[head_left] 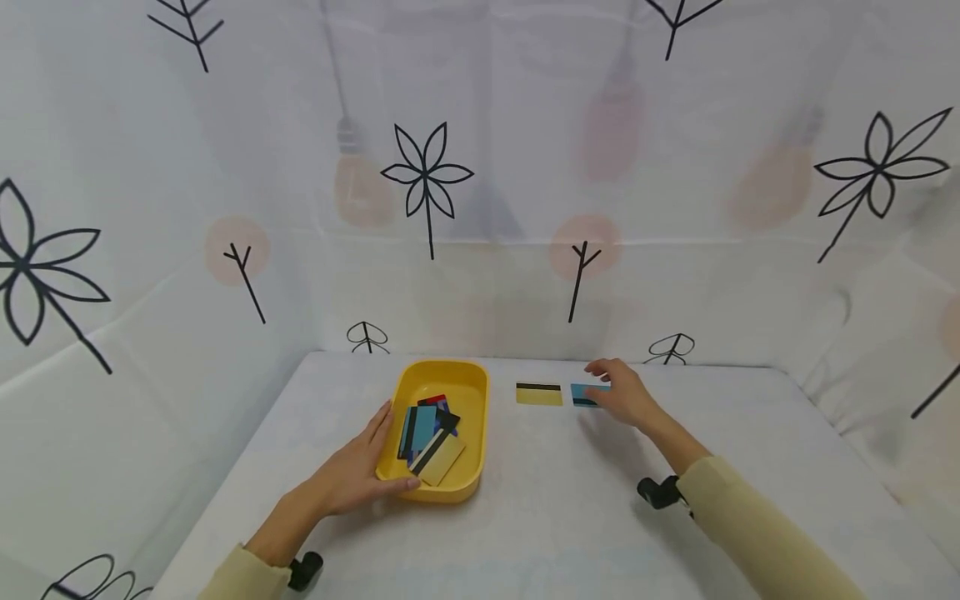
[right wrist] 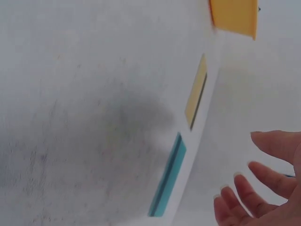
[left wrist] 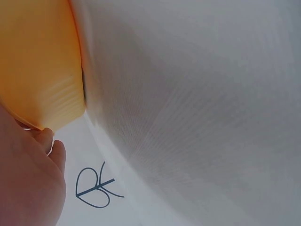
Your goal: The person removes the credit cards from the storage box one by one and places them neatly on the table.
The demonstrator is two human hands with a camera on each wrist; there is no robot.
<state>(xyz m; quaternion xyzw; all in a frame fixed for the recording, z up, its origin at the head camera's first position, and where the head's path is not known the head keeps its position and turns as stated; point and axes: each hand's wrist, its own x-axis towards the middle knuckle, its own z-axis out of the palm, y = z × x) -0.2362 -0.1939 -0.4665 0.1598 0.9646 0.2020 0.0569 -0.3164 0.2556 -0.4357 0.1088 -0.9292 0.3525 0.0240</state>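
Observation:
My left hand [head_left: 348, 475] lies along the left wall of a yellow plastic tub [head_left: 480, 442], fingers stretched along its side and thumb at the near rim. Inside the tub is a loose pile of cards, among them a blue card [head_left: 424, 425] with a dark stripe and a yellow card [head_left: 444, 461] on top. Over at the right, my right hand [head_left: 626, 396] hovers above another blue striped card [right wrist: 169, 176], fingers loosely spread with nothing between them. Left of that card, a yellow striped card [head_left: 538, 396] lies flat on the table.
A white cloth covers the table [head_left: 555, 525]. White curtains [head_left: 487, 292] printed with plants and light bulbs stand behind it and at both sides. The two cards lie near the table's far edge, right of the tub.

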